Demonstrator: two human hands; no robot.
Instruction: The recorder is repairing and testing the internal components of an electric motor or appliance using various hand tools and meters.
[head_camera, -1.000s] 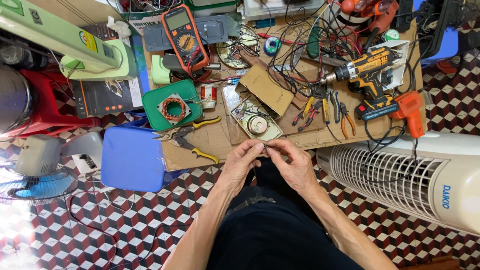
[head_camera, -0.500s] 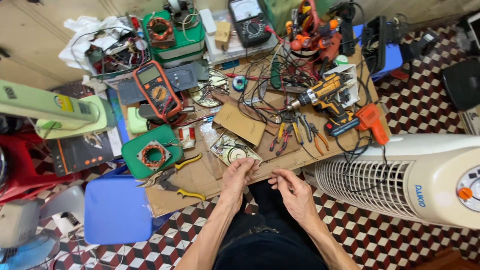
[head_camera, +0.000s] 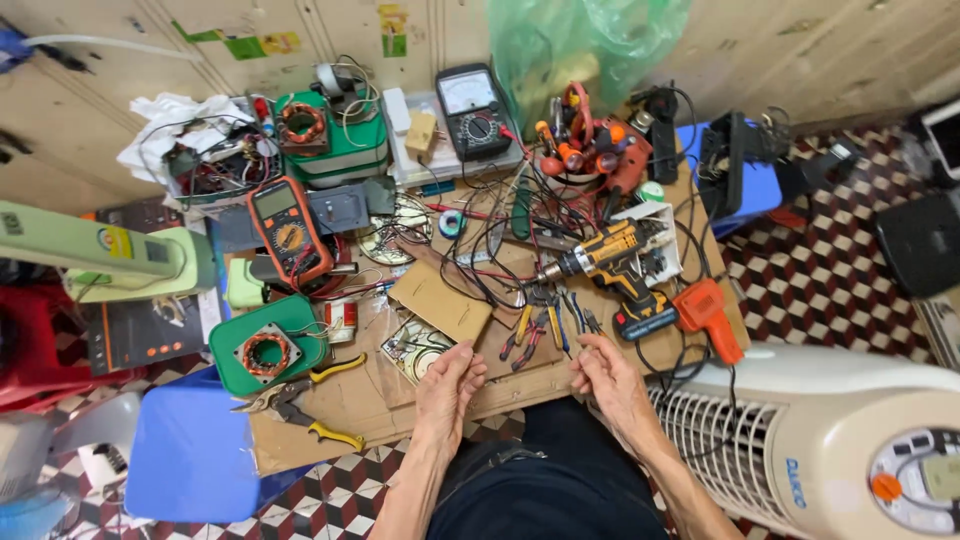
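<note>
At the bench's near edge | I am spreading my left hand (head_camera: 447, 385) loosely, holding nothing, fingertips touching the round dial part (head_camera: 420, 352) | right hand (head_camera: 608, 378) curling empty just below the pliers (head_camera: 530, 335), likely kept within reach | drill (head_camera: 610, 265) beyond them

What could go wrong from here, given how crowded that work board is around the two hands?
Tangled wires run among the tools, so a hand pulling one lead could drag others. The yellow cordless drill lies just beyond the right hand with pliers beside it; reaching over could snag or knock them. The left hand rests at the cardboard board's edge; leaning there might tip things.
</note>
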